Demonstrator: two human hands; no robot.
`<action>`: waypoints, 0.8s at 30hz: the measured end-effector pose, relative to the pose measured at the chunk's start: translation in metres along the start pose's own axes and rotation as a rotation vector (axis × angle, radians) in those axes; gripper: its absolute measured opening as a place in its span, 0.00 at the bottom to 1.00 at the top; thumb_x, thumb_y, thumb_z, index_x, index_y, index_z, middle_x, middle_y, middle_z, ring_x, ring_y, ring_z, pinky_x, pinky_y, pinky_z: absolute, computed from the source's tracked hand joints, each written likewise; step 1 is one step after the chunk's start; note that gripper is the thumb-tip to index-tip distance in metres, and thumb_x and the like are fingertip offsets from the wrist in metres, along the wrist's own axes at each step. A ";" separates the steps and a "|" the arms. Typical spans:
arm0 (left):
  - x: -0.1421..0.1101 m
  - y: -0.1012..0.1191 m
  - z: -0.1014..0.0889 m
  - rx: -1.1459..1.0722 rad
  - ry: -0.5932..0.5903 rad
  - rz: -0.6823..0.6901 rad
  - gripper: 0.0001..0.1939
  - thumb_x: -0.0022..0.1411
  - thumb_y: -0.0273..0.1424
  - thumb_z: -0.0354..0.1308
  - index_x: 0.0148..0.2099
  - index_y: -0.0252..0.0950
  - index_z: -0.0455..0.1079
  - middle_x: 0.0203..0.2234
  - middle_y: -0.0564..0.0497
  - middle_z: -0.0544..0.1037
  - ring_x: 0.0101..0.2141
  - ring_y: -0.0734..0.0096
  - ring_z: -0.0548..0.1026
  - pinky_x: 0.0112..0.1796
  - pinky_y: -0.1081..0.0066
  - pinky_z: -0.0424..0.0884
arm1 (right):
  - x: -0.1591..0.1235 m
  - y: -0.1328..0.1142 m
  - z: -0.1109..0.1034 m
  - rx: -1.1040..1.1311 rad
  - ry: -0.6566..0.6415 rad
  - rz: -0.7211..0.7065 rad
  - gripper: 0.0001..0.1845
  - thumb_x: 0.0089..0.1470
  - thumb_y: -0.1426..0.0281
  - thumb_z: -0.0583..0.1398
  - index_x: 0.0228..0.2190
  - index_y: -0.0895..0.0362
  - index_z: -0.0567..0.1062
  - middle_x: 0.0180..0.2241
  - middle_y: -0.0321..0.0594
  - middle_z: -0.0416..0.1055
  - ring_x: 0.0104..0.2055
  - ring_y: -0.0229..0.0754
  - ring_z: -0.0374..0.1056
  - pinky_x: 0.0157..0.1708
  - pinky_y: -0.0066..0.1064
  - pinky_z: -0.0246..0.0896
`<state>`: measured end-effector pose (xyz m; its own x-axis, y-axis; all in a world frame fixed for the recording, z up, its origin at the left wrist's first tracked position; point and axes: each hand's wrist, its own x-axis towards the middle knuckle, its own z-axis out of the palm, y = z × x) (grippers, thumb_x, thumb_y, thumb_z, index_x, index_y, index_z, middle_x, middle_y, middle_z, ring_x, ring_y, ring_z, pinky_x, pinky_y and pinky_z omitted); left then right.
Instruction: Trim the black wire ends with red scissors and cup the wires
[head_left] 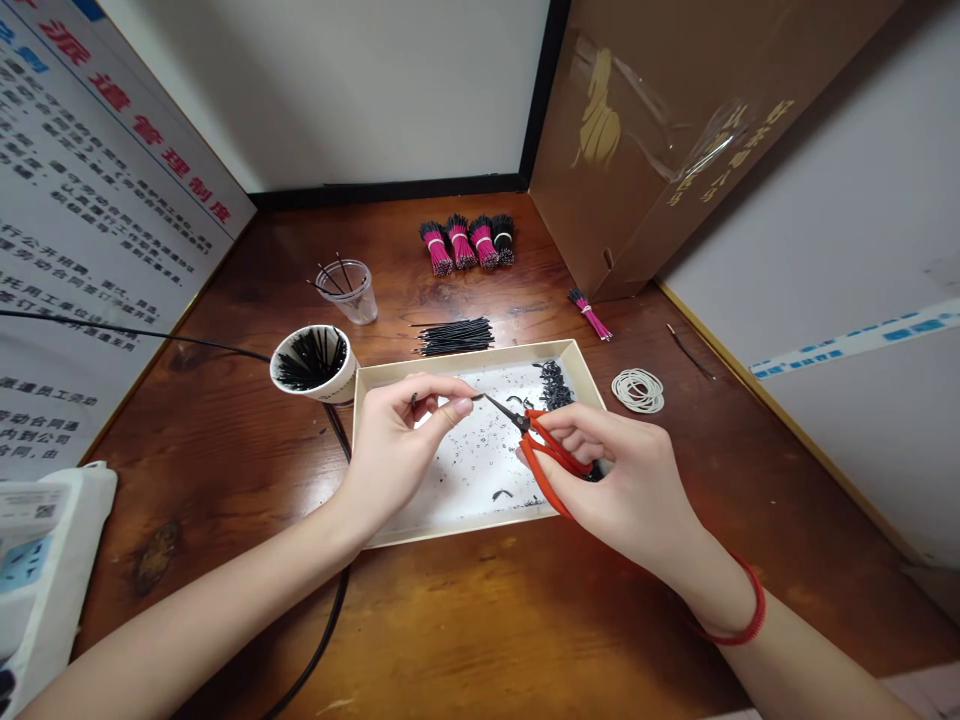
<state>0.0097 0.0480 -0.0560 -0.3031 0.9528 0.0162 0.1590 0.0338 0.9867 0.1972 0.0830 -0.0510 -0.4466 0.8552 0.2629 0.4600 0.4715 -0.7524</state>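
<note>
Over a shallow cream box lid (469, 535), my left hand (401, 440) pinches a short black wire (478, 398) between thumb and forefinger. My right hand (626, 480) is wrapped around the orange-red handles of small pointed scissors (544, 450). Their dark tips are right at the end of the wire; whether they touch it is hard to tell. Black offcuts (555, 385) lie heaped in the lid's far right corner, and tiny bits are scattered over its white bottom.
Behind the lid lies a row of black wires (456, 336). A paper cup (313, 365) of black wires and a clear plastic cup (352, 293) stand left. Farther back are bundled wires (461, 243). At right are a small bundle (589, 314), white rubber bands (637, 391) and a brown box (645, 150).
</note>
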 end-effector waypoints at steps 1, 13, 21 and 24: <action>0.000 0.000 0.000 0.000 0.002 -0.001 0.02 0.54 0.28 0.64 0.31 0.36 0.78 0.28 0.50 0.81 0.30 0.70 0.75 0.30 0.71 0.67 | 0.000 0.000 0.000 0.003 -0.002 0.000 0.02 0.48 0.74 0.63 0.28 0.57 0.73 0.20 0.32 0.69 0.21 0.32 0.62 0.19 0.24 0.60; 0.000 -0.004 -0.001 -0.024 -0.005 0.009 0.02 0.54 0.27 0.64 0.31 0.37 0.78 0.28 0.54 0.81 0.29 0.75 0.73 0.31 0.74 0.65 | -0.001 0.002 -0.001 0.014 0.006 -0.026 0.02 0.48 0.75 0.64 0.28 0.59 0.75 0.21 0.33 0.71 0.21 0.32 0.63 0.20 0.22 0.61; 0.000 -0.004 -0.001 -0.057 -0.015 0.013 0.03 0.54 0.26 0.64 0.31 0.39 0.78 0.27 0.56 0.80 0.27 0.78 0.70 0.28 0.75 0.62 | -0.001 0.002 -0.001 0.018 -0.001 -0.013 0.02 0.48 0.74 0.64 0.28 0.59 0.76 0.21 0.33 0.71 0.21 0.31 0.63 0.19 0.22 0.60; 0.001 -0.004 -0.002 -0.045 -0.015 0.029 0.04 0.55 0.26 0.64 0.31 0.40 0.79 0.26 0.57 0.80 0.26 0.79 0.69 0.28 0.75 0.62 | -0.001 0.002 -0.001 0.021 -0.001 -0.024 0.02 0.48 0.75 0.64 0.29 0.59 0.76 0.21 0.33 0.71 0.21 0.32 0.63 0.19 0.22 0.60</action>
<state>0.0072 0.0478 -0.0601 -0.2851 0.9575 0.0431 0.1251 -0.0074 0.9921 0.1999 0.0833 -0.0524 -0.4578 0.8436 0.2806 0.4327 0.4871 -0.7586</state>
